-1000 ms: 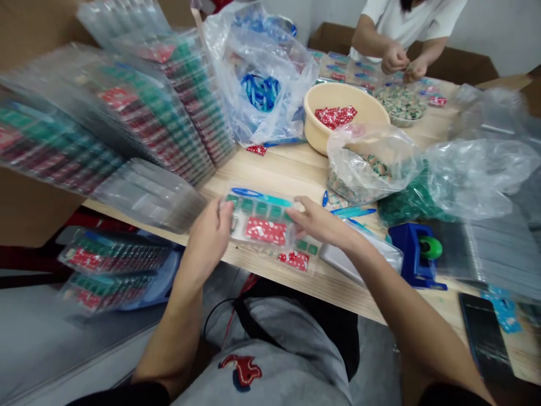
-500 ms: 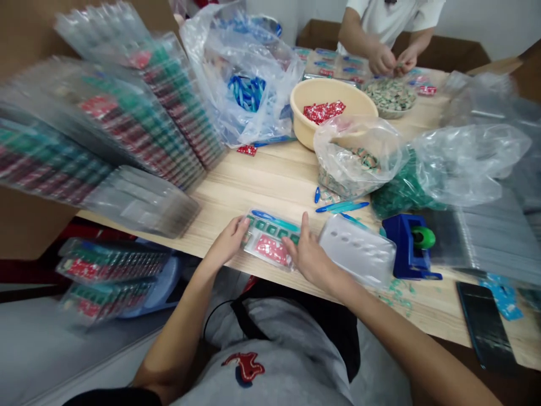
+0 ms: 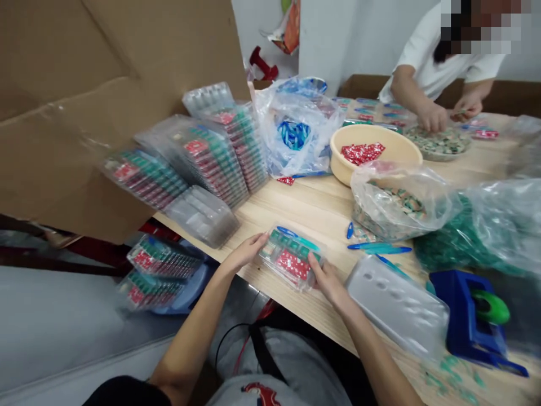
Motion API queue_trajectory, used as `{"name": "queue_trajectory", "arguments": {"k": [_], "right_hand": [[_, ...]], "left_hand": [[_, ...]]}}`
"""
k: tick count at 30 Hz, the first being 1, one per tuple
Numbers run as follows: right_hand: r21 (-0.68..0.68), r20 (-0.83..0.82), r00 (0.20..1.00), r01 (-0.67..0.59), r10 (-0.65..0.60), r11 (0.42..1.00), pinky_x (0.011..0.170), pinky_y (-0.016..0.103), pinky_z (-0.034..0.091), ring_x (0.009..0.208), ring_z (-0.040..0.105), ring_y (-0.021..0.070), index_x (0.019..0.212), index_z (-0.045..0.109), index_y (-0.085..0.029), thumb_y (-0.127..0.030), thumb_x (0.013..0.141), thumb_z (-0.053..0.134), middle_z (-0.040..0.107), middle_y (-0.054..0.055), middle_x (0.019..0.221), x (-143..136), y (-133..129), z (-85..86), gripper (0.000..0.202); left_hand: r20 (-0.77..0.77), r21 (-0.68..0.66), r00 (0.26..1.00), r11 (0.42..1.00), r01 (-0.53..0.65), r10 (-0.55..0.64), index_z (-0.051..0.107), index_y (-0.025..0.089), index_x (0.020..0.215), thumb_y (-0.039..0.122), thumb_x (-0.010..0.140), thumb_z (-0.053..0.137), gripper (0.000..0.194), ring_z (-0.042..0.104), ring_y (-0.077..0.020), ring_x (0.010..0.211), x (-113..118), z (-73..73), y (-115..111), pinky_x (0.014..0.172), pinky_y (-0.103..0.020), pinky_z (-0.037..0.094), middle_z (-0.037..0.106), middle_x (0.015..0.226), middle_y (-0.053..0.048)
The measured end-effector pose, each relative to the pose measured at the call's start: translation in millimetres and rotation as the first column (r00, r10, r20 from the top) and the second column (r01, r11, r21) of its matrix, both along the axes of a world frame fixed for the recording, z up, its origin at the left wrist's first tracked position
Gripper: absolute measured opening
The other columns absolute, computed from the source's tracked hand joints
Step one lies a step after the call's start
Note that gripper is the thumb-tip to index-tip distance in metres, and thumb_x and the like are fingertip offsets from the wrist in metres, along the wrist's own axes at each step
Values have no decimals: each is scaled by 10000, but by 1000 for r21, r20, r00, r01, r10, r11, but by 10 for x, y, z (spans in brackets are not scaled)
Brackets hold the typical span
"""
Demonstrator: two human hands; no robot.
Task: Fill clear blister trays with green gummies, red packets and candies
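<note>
A left hand (image 3: 247,252) and right hand (image 3: 330,282) grip one filled clear pack (image 3: 291,264) near the wooden tabletop's (image 3: 302,208) near edge.
The pale-walled room (image 3: 372,39) holds one cream basin (image 3: 399,153), one blue tape dispenser (image 3: 459,316), three leaning rows of packs (image 3: 217,166) by the left edge, one co-worker (image 3: 426,79) opposite.

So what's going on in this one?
The grip of a person's left hand is on the left end of a clear pack, and that of the right hand on its right end, near the table edge. Stacks of similar filled packs stand to the left; a tray lies to the right. Across the table, a co-worker's hand is at some small pieces.
</note>
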State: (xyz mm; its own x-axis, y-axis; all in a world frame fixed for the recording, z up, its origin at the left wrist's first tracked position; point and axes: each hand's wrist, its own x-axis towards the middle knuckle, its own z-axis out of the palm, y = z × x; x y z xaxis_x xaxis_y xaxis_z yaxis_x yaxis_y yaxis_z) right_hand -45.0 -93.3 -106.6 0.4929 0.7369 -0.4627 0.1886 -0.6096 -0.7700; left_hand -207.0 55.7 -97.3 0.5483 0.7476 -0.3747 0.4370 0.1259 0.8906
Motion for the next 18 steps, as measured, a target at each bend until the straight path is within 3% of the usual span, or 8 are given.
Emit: {"name": "queue_trajectory", "arguments": {"k": [4, 8, 13, 18], "right_hand": [[52, -44, 997, 73, -70, 996, 1026, 516, 460, 1203, 594, 374, 1042, 698, -174, -595, 856, 494, 721, 183, 1066, -14, -42, -22, 503], [158, -147, 981, 150, -126, 976, 1138, 488, 367, 1340, 489, 344, 1150, 631, -175, -585, 813, 563, 659, 162, 1261, -3, -46, 20, 534], [248, -393, 913, 218, -108, 944, 1102, 444, 440, 1312, 540, 294, 1334, 472, -231, -639, 785, 596, 580, 93, 1408, -27, -101, -3, 694], [302, -583, 813, 232, -13, 925, 1092, 504, 443, 1299, 553, 309, 1298, 538, -240, -598, 797, 640, 662, 84, 1306, -184, -144, -53, 625]], "left_hand": [[104, -113, 994, 994, -11, 23, 719, 144, 934, 632, 702, 670, 542, 643, -290, 1068, -89, -79, -141, 1000, -369, 455, 750, 1010, -88], [205, -267, 976, 964, -14, 71, 713, 110, 960, 682, 682, 663, 639, 667, -287, 1001, -119, -124, -274, 968, -385, 464, 748, 1010, -128], [323, -419, 939, 907, 33, 114, 720, 102, 997, 555, 583, 837, 625, 649, -296, 1076, -210, 11, -340, 988, -358, 446, 742, 1070, -140], [345, -523, 924, 851, 43, 165, 713, 104, 1037, 494, 616, 854, 591, 694, -308, 989, -329, 72, -349, 920, -390, 501, 751, 1029, -144]]}}
